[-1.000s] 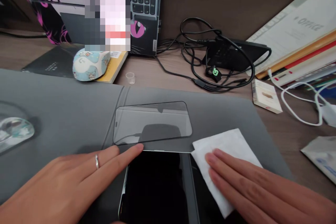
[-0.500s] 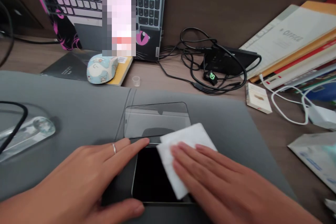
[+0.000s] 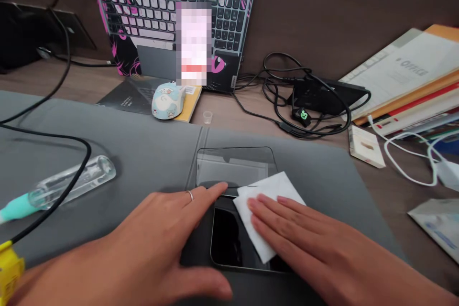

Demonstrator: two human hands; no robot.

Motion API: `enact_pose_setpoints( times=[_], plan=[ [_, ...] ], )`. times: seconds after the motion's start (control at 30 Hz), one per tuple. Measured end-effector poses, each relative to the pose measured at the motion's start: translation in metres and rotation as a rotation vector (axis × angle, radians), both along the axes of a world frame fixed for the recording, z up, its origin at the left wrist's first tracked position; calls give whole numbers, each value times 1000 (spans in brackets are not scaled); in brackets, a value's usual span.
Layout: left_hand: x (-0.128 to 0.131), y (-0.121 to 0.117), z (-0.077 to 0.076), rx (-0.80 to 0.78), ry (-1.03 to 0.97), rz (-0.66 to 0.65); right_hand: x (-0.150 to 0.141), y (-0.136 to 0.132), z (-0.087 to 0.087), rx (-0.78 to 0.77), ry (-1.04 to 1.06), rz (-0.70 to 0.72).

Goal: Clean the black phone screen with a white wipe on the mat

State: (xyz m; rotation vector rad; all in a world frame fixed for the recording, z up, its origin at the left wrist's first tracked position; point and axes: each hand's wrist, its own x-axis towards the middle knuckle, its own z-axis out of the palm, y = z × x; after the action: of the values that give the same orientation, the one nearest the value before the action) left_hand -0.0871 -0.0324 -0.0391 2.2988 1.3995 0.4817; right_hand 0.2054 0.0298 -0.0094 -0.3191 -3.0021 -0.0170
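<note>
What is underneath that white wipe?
A dark-screened phone: its left part and near edge show beside the wipe. The part beneath the wipe and the right hand is covered, so I can't tell whether anything else lies there.

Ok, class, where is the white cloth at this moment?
In the head view, the white cloth is just right of centre, under the right hand, over part of the phone, near the clear sheet.

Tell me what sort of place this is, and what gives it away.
Probably a desk for study or office work: a laptop stands at the back, books lean at the right, and a mouse sits before the laptop.
</note>
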Motion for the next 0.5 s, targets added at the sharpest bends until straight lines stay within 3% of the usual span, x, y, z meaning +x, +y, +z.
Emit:
enact_pose_setpoints(
  times=[0.1, 0.23, 0.47, 0.5],
  plan=[
    [1, 4, 6, -73, -111, 31, -31, -3, 7, -59, -2, 16],
    [-2, 4, 7, -127, -163, 35, -50, -12, 6, -2, 12, 6],
    [-6, 2, 6, -125, -178, -6, -30, -27, -27, 137, 66, 86],
    [-6, 1, 6, -93, -195, -10, -24, -29, -34, 177, 177, 61]
  ],
)
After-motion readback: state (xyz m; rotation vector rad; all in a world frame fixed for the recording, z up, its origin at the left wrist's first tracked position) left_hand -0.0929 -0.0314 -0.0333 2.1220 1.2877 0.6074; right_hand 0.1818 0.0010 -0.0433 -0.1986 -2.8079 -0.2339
